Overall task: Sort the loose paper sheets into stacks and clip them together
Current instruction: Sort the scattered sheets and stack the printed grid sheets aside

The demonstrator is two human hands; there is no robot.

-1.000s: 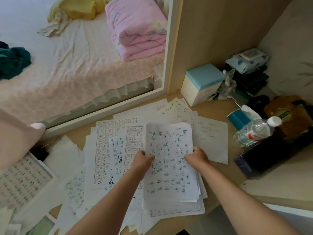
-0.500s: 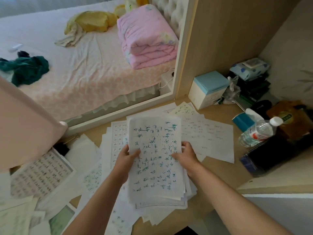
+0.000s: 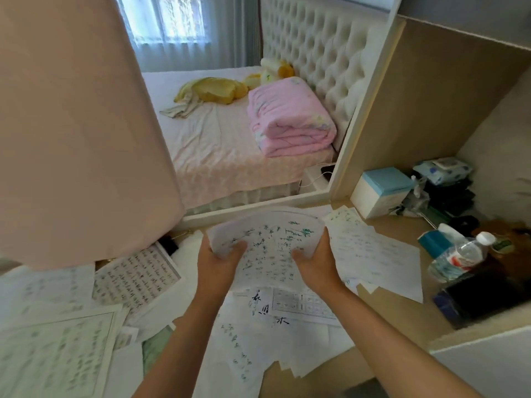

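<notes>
Bedroom desk (image 3: 402,320) beside a bed (image 3: 218,156). A large pink panel (image 3: 71,124) blocks the upper left of the view. Loose sheets (image 3: 253,343) cover most of the desk, overlapping and unsorted. One stack (image 3: 267,248) is raised above them and bowed. The left hand (image 3: 215,265) and right hand (image 3: 316,265) each grip a side edge, thumbs on top. Assessment: early stage, with one stack gathered and nothing clipped. No clip is visible. The stack's sheet count cannot be determined, the writing is blurred, and the sheets at left run out of frame.
</notes>
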